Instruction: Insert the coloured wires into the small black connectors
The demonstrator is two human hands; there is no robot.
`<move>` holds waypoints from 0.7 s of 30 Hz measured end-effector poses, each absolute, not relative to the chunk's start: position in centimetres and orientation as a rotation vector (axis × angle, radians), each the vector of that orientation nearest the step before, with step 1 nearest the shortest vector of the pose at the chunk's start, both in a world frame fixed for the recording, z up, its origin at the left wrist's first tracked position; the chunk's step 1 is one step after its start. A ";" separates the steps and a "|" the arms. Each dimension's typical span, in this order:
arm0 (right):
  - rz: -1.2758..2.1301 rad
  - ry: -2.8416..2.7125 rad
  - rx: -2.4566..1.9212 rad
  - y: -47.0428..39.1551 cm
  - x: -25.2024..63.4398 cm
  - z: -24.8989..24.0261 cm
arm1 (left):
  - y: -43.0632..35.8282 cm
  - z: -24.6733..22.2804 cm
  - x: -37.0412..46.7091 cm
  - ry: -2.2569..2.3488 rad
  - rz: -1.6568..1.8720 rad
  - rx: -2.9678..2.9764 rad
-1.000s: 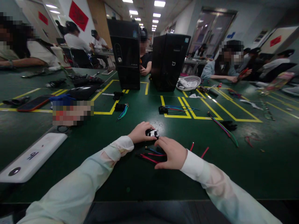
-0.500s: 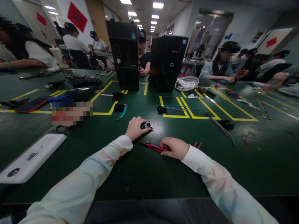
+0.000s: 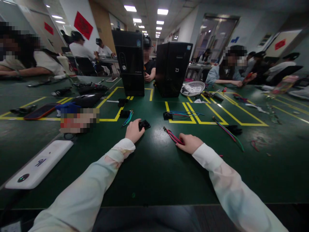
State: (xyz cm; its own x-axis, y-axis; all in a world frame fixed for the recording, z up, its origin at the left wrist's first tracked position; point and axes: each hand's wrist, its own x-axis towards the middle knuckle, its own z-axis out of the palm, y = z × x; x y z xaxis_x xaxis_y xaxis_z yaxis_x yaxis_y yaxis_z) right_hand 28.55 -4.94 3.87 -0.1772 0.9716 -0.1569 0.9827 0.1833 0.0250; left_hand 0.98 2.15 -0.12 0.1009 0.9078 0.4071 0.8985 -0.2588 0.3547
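Head view: green tabletop [image 3: 156, 180] with yellow tape [image 3: 182, 121], in a lit room of seated people. Near centre, the left hand [image 3: 135, 130] is closed around a small black part [image 3: 145, 124]; the right hand [image 3: 190, 142] is clamped on mostly red wires [image 3: 174, 137], bundled, tips forward. Beyond, two black towers [image 3: 130, 64] partly hide a person [image 3: 150, 71]; white basket [image 3: 201, 86] right, white case [image 3: 40, 166] left.

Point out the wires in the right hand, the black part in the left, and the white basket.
Wires [image 3: 173, 136], head view, exposed middle.
Black part [image 3: 145, 124], head view, uncovered end.
White basket [image 3: 200, 87], head view, slatted wall.
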 end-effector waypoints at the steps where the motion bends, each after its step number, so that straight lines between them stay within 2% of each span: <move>1: -0.117 2.297 1.917 -5.0 28.6 4.0 | 2.3 -0.2 0.9 1.892 0.889 2.322; 8: -0.106 2.328 1.858 -4.8 28.4 3.5 | 3.9 -1.2 0.9 1.890 0.990 2.374; 17: -0.049 2.266 1.905 -4.1 25.5 2.8 | 6.4 -0.2 1.3 2.183 0.961 2.375; 21: -0.108 2.233 1.904 -3.3 23.6 3.6 | 5.6 0.4 1.6 1.935 0.848 2.616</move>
